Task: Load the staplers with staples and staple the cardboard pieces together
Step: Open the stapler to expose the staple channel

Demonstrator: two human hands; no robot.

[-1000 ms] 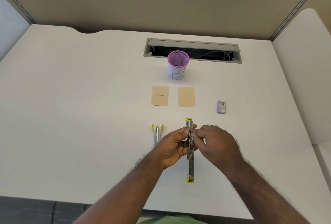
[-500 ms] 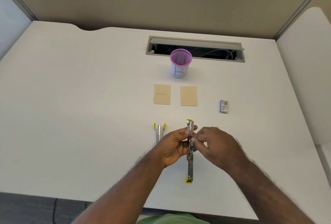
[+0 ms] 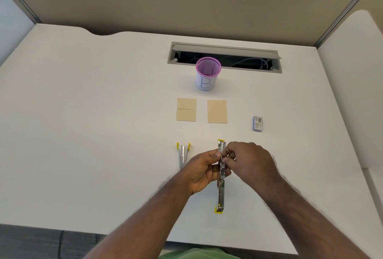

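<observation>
While swung fully open into one long chrome strip with yellow ends, the opened stapler (image 3: pixel 221 178) sits near the worktop (image 3: pixel 103 134) front edge. Left hand (image 3: pixel 202 170) grips its middle; right hand (image 3: pixel 247 160) pinches at the staple channel, contents too small to tell. Second stapler (image 3: pixel 183 153) lies just left, cardboard pieces (image 3: pixel 202 110) and staple box (image 3: pixel 257 123) beyond.

Both forearms converge mid-desk, left hand (image 3: pixel 204 170) cupped, right hand (image 3: pixel 251 162) fingers pinched together.
</observation>
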